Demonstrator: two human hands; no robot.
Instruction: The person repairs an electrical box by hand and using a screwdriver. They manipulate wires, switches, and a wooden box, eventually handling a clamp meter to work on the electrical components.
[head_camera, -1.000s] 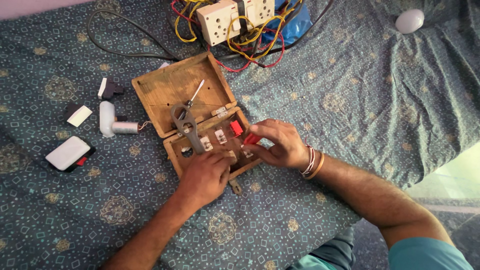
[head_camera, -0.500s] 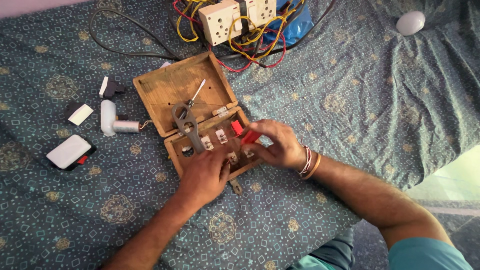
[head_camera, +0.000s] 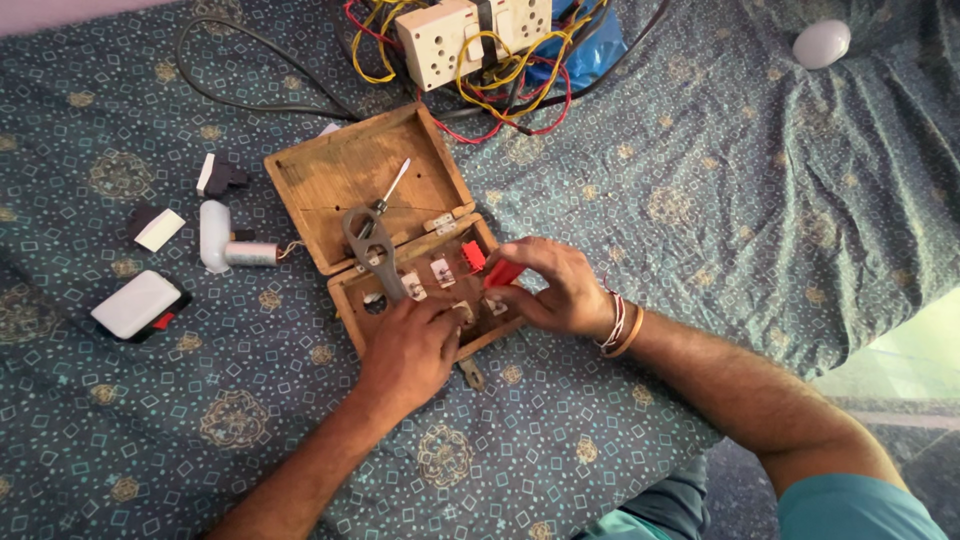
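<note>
The right hand is pinching a small red part over the open wooden box, fitting it; the left hand is steadying the box, grip seemingly empty. Next needs careful alignment.

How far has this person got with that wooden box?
Done: the wooden box lies open, pliers across it. In hand: the right hand holds a red-handled tool to the fittings; the left hand steadies the box. Left: white parts and the socket board lie apart.
</note>
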